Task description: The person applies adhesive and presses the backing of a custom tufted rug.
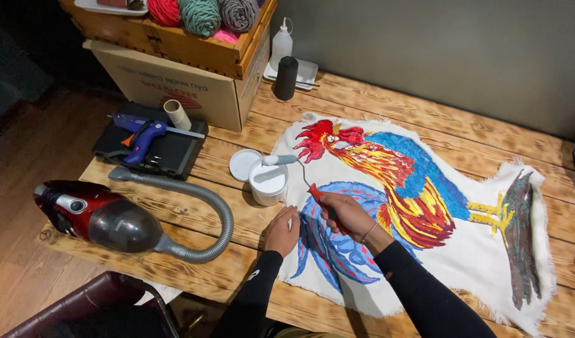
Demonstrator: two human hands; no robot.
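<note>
Your left hand [282, 230] lies flat, fingers open, on rooster cloth [425, 188] nr table's [387, 106] front edge; right hand [344, 213] grips roller [300, 169] over white tub [267, 181].

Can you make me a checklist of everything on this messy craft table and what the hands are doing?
Surface: wooden table, scorched-grain planks.
Job's things: rooster rug lying flat; small paint roller over white tub; tub lid beside it.
Clutter: red vacuum cleaner, blue glue gun, cardboard box, yarn crate, squeeze bottle.
Hands: right hand grips roller handle; left hand presses rug edge.
Cables: nothing seen; grey vacuum hose only.
Surroundings: grey wall, wood floor.
</note>
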